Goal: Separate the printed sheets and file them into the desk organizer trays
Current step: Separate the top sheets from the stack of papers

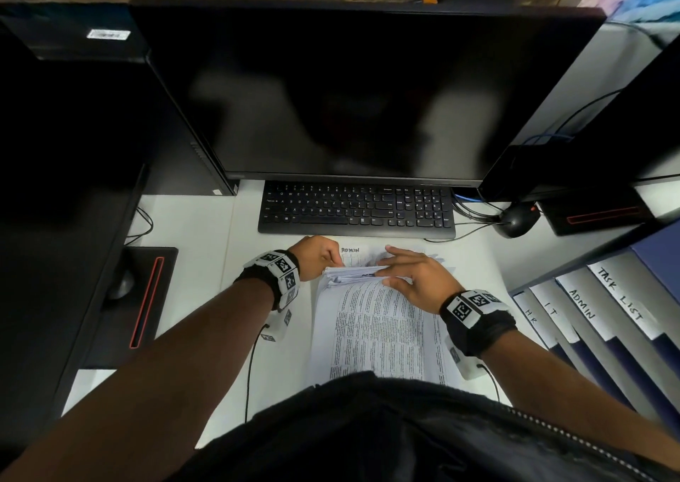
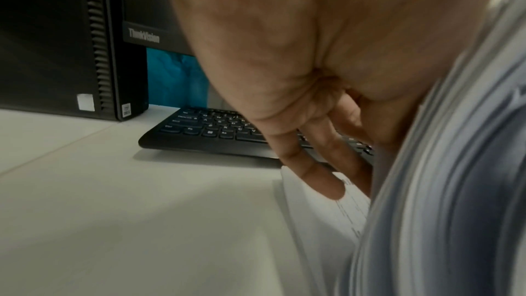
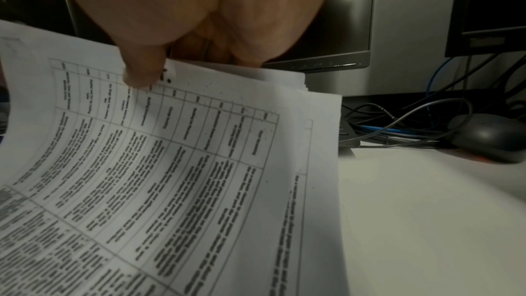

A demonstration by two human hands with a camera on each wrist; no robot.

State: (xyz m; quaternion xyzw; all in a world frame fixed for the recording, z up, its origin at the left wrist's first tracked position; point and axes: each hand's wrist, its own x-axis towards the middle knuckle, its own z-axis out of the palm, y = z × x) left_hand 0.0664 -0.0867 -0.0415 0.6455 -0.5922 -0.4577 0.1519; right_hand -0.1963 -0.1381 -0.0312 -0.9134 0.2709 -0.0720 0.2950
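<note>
A thick stack of printed sheets (image 1: 379,327) with dense tables lies on the white desk (image 1: 191,246) in front of me. Its far end is lifted and curled. My left hand (image 1: 318,260) grips the far left corner, and in the left wrist view its fingers (image 2: 321,184) reach under the raised stack (image 2: 441,188) onto a flat sheet below. My right hand (image 1: 408,279) pinches the far right end, thumb (image 3: 142,71) on the top sheet (image 3: 199,165). A sheet marked ADMIN (image 1: 355,255) shows beyond the stack. Blue organizer trays (image 1: 588,316) labelled HR, IT, ADMIN and TASK LIST stand at the right.
A black keyboard (image 1: 353,211) lies just beyond the sheets under a dark monitor (image 1: 349,95). A mouse (image 1: 515,220) and tangled cables (image 3: 398,125) sit at the back right. A black computer tower (image 1: 73,113) and a red-trimmed pad (image 1: 147,297) take up the left.
</note>
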